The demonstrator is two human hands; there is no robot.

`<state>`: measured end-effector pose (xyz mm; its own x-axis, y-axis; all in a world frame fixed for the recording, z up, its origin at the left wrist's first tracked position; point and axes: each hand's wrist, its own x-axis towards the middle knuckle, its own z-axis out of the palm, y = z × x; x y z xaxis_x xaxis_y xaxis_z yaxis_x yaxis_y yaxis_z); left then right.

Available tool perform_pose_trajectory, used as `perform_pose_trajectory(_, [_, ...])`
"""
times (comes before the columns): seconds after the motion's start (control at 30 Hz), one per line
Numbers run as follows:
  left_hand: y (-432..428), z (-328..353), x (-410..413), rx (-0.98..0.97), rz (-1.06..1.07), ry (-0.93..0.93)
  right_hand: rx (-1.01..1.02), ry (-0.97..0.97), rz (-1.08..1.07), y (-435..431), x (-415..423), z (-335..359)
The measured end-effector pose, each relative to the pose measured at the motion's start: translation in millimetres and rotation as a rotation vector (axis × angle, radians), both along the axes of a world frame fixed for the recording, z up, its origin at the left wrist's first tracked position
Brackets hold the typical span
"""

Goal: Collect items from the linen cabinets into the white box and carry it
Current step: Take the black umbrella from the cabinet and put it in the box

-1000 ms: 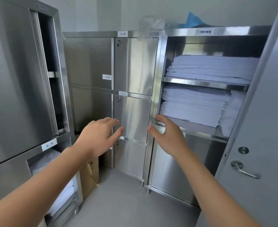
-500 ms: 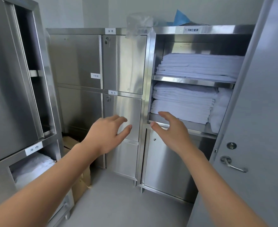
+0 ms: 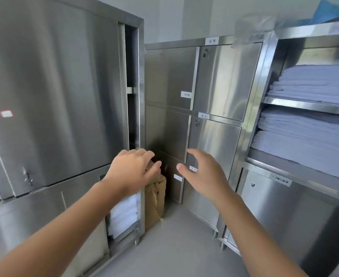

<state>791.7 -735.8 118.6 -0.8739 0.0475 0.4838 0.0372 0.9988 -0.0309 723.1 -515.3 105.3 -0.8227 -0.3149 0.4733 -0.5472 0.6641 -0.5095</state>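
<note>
Stainless-steel storage walled in the corner of a small, pale room. Largest was the left cabinet [image 3: 54, 96], its sliding door almost closed, with a dark gap at the right edge. The right cabinet [image 3: 272, 80] stood open-fronted, with folded linen [image 3: 312, 84] lying flat on its upper shelf and a deeper pile on the shelf below. Between them, the middle cabinet [image 3: 222, 82] had every door closed. Grey floor [image 3: 180, 248] ran up to their feet. A torn cardboard box [image 3: 154, 198] stood wedged in the corner. Just beside it, white towels [image 3: 122, 214] showed in an open lower compartment of the left cabinet. The white box was nowhere in view.

Both arms reached forward. The left hand [image 3: 131, 170] and right hand [image 3: 203, 176] hung near each other in front of the corner. Their fingers were spread and loosely bent, holding nothing and touching nothing.

The step looked like choosing where to reach. A small padlock [image 3: 204, 53] hung on the middle cabinet's upper door, so that unit seemed a poor choice. The open shelves or the low compartment offered linen without any door work. To do it well, the box probably needed fetching and setting close first. Then both palms could slide flat under a whole fold and lift it level, so the stack did not slump.
</note>
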Motion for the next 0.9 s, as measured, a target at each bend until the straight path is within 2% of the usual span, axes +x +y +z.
perform_pose_trajectory(0.17, [-52,-10,29,-0.028,0.216,0.011,0.049,0.041,0.139,-63,2,-11])
perform_pose_trajectory(0.33, [-73,-21,40,-0.026,0.273,-0.007,0.1,0.063,0.193,-90,-4,-20])
perform_pose_trajectory(0.5, [-66,-32,35,-0.001,0.23,0.051,0.145,0.071,0.191,-89,-18,-33])
perform_pose_trajectory(0.63, [-62,-47,10,-0.03,0.21,0.015,0.224,0.074,0.154,-89,-33,-51])
perform_pose_trajectory(0.9, [-51,-94,-101,0.032,0.037,-0.119,0.327,-0.043,0.025,-63,-110,-90])
